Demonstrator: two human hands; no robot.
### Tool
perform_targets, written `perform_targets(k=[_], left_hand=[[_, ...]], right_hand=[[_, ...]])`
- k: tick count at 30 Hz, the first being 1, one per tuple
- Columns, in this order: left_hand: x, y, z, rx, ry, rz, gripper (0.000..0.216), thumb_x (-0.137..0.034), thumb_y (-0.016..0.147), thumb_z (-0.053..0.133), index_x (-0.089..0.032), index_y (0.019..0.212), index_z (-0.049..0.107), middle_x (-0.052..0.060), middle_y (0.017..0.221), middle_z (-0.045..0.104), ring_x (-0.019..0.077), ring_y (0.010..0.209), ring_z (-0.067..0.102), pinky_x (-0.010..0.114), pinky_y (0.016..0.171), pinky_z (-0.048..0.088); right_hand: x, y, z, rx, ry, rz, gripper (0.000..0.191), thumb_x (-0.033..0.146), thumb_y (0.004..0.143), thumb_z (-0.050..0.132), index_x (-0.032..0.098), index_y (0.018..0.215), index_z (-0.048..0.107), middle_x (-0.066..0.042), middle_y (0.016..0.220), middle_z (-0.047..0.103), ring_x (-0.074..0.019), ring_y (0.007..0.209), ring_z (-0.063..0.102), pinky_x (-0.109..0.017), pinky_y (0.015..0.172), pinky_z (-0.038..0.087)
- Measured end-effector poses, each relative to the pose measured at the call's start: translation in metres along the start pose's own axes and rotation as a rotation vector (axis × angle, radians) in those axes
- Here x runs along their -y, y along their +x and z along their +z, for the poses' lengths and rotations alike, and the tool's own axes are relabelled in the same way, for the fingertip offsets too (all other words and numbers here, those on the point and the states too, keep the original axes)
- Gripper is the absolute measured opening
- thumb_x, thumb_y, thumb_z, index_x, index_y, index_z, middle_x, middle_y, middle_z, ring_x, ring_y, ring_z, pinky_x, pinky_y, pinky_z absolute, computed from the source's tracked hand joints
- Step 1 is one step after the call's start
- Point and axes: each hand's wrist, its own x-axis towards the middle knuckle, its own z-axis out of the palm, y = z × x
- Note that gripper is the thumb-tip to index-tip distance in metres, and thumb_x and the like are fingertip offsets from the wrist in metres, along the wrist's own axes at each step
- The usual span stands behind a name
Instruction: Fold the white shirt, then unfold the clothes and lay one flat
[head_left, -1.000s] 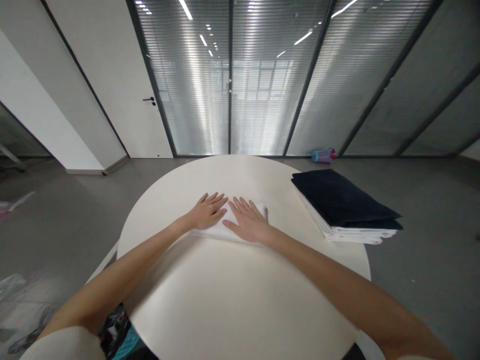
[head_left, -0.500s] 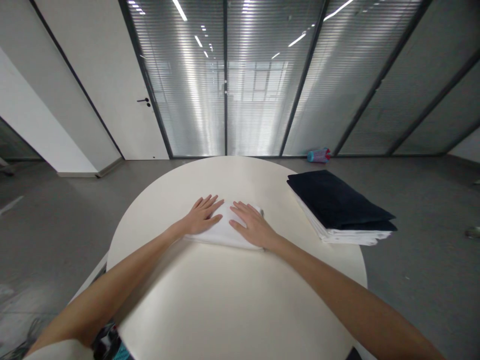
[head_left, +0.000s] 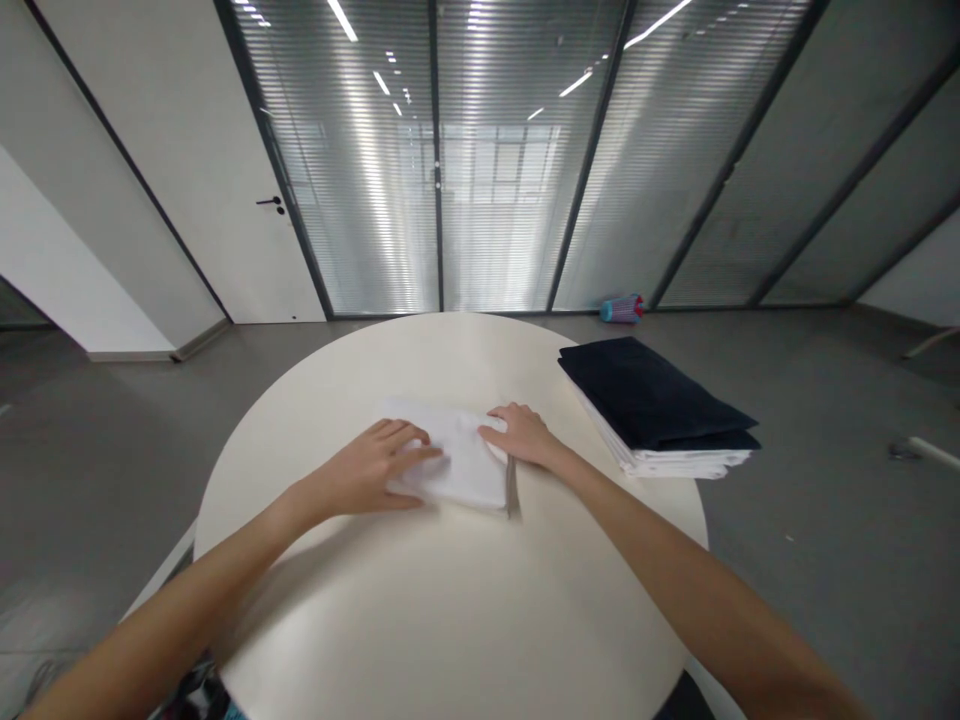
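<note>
Two hands were at one white folded cloth (head_left: 469, 460), which lay flat in the middle of the frame, on the round worktop (head_left: 450, 610). The left hand (head_left: 375, 466) was on the cloth's left side and hid more of it. From that hand, the cloth stuck out to the right. Its thumb was spread wide from its fingers, with white cloth showing in the gap. It was blurry, so I could not tell if it pressed down or just hung over the top.

The right hand (head_left: 520, 432) was at the cloth's upper right corner. From there, the cloth went left and down in the frame. Its thumb lay over the edge, but I could not tell if it was pinching. The cloth looked longer from side to side, though its left end was partly hidden. The dark folded cloth (head_left: 652, 395) sat well apart, farther right.
</note>
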Motion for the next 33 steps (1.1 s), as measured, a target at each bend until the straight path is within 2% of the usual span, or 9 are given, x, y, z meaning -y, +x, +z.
perform_targets(k=[6, 10, 13, 18, 20, 23, 27, 31, 33], left_hand=[[-0.009, -0.022, 0.019, -0.079, 0.221, 0.159, 0.036, -0.022, 0.095, 0.061, -0.022, 0.13, 0.059, 0.011, 0.12, 0.069, 0.026, 0.107, 0.064, 0.041, 0.093, 0.048], [-0.006, -0.025, 0.014, -0.249, 0.325, 0.273, 0.037, -0.01, 0.097, 0.053, -0.023, 0.131, 0.059, 0.008, 0.114, 0.073, 0.0228, 0.107, 0.067, 0.04, 0.094, 0.047], [-0.01, -0.011, 0.0, -0.397, 0.381, 0.27, 0.037, -0.009, 0.097, 0.052, -0.023, 0.13, 0.06, 0.007, 0.112, 0.075, 0.0216, 0.107, 0.069, 0.038, 0.09, 0.046], [-0.015, 0.07, -0.017, -0.664, 0.332, 0.19, 0.036, -0.013, 0.098, 0.056, -0.031, 0.128, 0.062, 0.003, 0.123, 0.072, 0.0232, 0.12, 0.065, 0.042, 0.096, 0.041], [-0.018, 0.124, -0.02, -0.678, 0.205, 0.129, 0.031, -0.021, 0.102, 0.049, -0.033, 0.126, 0.064, 0.002, 0.127, 0.071, 0.0251, 0.128, 0.06, 0.047, 0.101, 0.038], [-0.03, 0.206, -0.016, -0.57, -0.047, 0.052, 0.039, -0.031, 0.107, 0.032, -0.031, 0.127, 0.066, 0.002, 0.135, 0.066, 0.0264, 0.14, 0.047, 0.052, 0.107, 0.034], [-0.048, 0.276, 0.018, -0.435, -0.237, 0.092, 0.05, -0.031, 0.107, 0.022, -0.028, 0.129, 0.067, 0.002, 0.139, 0.062, 0.0252, 0.143, 0.043, 0.053, 0.111, 0.033], [-0.059, 0.279, 0.069, -0.255, -0.324, 0.138, 0.041, -0.027, 0.101, 0.039, -0.027, 0.133, 0.064, 0.005, 0.141, 0.061, 0.0269, 0.139, 0.047, 0.051, 0.112, 0.034], [-0.065, 0.27, 0.087, -0.276, -0.4, 0.131, 0.041, -0.032, 0.1, 0.042, -0.027, 0.136, 0.062, 0.005, 0.146, 0.056, 0.0275, 0.143, 0.041, 0.051, 0.115, 0.032]], right_hand=[[0.006, -0.011, -0.017, 0.189, 0.212, -0.028, 0.037, 0.047, 0.086, 0.064, 0.016, 0.106, 0.066, -0.014, 0.114, 0.07, -0.0275, 0.101, 0.065, -0.033, 0.083, 0.047], [0.017, -0.024, -0.024, 0.167, 0.357, -0.018, 0.028, 0.041, 0.086, 0.065, 0.017, 0.1, 0.06, -0.011, 0.106, 0.07, -0.0227, 0.087, 0.066, -0.029, 0.07, 0.049], [0.023, -0.043, -0.042, 0.055, 0.485, -0.014, 0.022, 0.038, 0.086, 0.062, 0.019, 0.095, 0.057, -0.007, 0.094, 0.068, -0.0185, 0.07, 0.064, -0.026, 0.054, 0.046], [-0.004, -0.084, -0.112, -0.408, 0.399, -0.083, 0.026, 0.045, 0.086, 0.06, 0.019, 0.092, 0.058, -0.005, 0.089, 0.067, -0.0216, 0.081, 0.064, -0.031, 0.071, 0.049], [-0.029, -0.098, -0.147, -0.604, 0.3, -0.028, 0.028, 0.045, 0.084, 0.062, 0.019, 0.093, 0.06, -0.006, 0.091, 0.067, -0.024, 0.086, 0.064, -0.033, 0.078, 0.048], [-0.076, -0.112, -0.187, -0.768, 0.221, 0.094, 0.031, 0.047, 0.084, 0.061, 0.018, 0.095, 0.062, -0.008, 0.092, 0.068, -0.0262, 0.089, 0.064, -0.036, 0.082, 0.048], [-0.143, -0.119, -0.189, -0.756, 0.204, 0.268, 0.036, 0.046, 0.084, 0.06, 0.016, 0.104, 0.063, -0.011, 0.1, 0.069, -0.0282, 0.095, 0.064, -0.04, 0.087, 0.049], [-0.187, -0.12, -0.153, -0.522, 0.131, 0.504, 0.044, 0.049, 0.082, 0.065, 0.015, 0.11, 0.066, -0.017, 0.112, 0.067, -0.0351, 0.11, 0.061, -0.047, 0.097, 0.045], [-0.198, -0.119, -0.143, -0.496, 0.157, 0.549, 0.05, 0.051, 0.079, 0.069, 0.016, 0.114, 0.067, -0.019, 0.124, 0.063, -0.037, 0.121, 0.056, -0.049, 0.104, 0.041]])
